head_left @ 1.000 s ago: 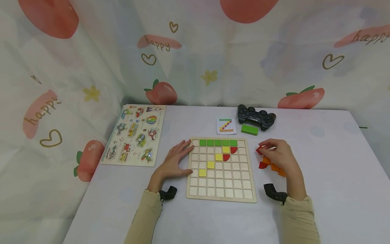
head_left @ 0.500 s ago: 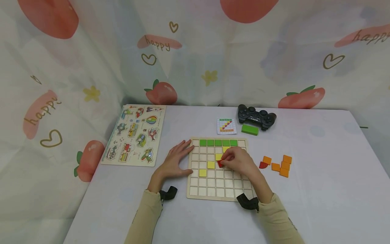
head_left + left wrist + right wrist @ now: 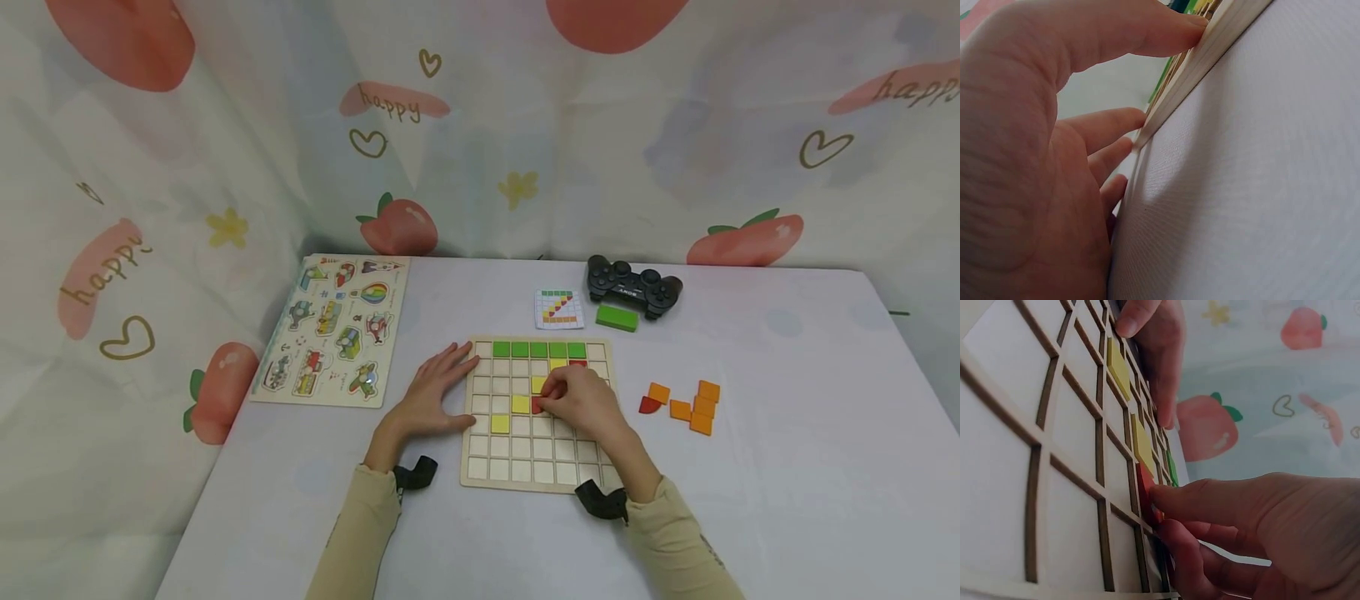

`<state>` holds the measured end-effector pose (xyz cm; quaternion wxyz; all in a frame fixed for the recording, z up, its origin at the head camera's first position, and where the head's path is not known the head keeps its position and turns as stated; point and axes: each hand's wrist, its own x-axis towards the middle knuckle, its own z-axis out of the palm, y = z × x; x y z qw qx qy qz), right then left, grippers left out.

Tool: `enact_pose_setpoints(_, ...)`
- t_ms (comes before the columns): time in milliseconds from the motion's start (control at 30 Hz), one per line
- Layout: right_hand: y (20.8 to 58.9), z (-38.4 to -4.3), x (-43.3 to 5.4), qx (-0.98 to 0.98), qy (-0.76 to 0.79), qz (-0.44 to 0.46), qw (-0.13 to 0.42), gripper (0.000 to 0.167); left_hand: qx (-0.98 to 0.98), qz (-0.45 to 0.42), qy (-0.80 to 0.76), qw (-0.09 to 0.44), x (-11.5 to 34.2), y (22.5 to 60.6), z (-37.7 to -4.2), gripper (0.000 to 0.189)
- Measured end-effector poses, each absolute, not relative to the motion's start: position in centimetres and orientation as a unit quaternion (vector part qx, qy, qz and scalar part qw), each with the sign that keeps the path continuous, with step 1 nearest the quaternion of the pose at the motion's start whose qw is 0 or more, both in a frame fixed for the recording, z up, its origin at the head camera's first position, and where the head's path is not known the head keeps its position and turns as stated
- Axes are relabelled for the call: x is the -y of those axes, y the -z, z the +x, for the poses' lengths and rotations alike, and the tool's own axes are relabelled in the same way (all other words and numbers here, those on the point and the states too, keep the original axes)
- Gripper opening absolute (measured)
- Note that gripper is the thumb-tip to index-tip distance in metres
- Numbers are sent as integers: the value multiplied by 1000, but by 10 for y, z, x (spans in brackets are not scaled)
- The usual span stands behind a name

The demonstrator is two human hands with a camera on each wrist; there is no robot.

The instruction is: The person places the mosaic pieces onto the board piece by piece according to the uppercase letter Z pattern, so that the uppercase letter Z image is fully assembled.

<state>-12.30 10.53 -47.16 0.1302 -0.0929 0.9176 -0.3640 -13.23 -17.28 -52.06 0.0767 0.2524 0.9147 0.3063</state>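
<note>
A wooden grid board (image 3: 480,471) lies on the table, with a row of green tiles (image 3: 539,350) in its top row and yellow square tiles (image 3: 500,424) stepping diagonally. My right hand (image 3: 588,404) is over the board and pinches a red quarter-round tile (image 3: 1145,487) between thumb and forefinger. That tile sits at a cell just right of a yellow tile (image 3: 1142,437), partly hidden by the fingertips. Another red tile (image 3: 577,362) shows beyond the hand. My left hand (image 3: 427,404) is spread, thumb and fingertips touching the board's left edge.
Right of the board lie several orange squares (image 3: 702,406) and a red quarter-round piece (image 3: 648,406). Behind it are a pattern card (image 3: 558,309), a green block (image 3: 617,317) and a black game controller (image 3: 633,287). A picture puzzle board (image 3: 330,333) lies at the back left.
My right hand has carried a red tile from the loose pieces leftward onto the board, then shifted slightly left to the cell beside the yellow tile. My left hand stays at the board's edge.
</note>
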Motion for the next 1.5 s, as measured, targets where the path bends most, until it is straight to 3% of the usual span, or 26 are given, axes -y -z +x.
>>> enact_pose_setpoints(267,463,-136,-140,-918,362,-79,140,13,-916,251,-303,75,174,521,-132,93)
enact_pose_setpoints(700,449,-137,-230,-933,313,-22,178,42,-918,254,-296,71,176,523,-132,93)
enact_pose_setpoints(967,451,-139,-222,-948,267,-22,169,45,-918,254,-297,73,176,524,-132,94)
enact_pose_setpoints(1267,462,-142,-204,-966,251,4,56,34,-918,250,-298,80,175,524,-133,94)
enact_pose_setpoints(1500,463,-142,-204,-962,257,-10,94,37,-918,252,-296,80,173,521,-133,94)
